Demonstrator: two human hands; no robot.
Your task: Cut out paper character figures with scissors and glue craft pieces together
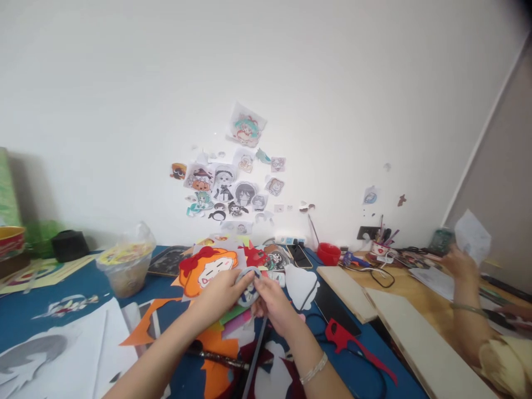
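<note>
My left hand (229, 288) and my right hand (272, 302) meet in the middle of the blue table, fingers closed on the rim of a round grey piece (248, 298) with dark markings inside it. Its exact kind is hard to make out. A thin grey strip (255, 354) runs down from below my right hand. Just beyond my left hand lies an orange-haired felt face (210, 271) with a red bow. Under my hands are coloured sheets (236, 321) and orange felt scraps (220, 346). A white cut-out (301, 285) with a black line lies right of my right hand.
A plastic tub (127, 269) stands at the left, near printed paper (54, 354). A red cut-out (338, 335), black cable and pale boards (415, 338) lie at the right. Behind are a red bowl (328, 254) and a phone (300, 256). Another person's hand (459, 263) holds paper (474, 238).
</note>
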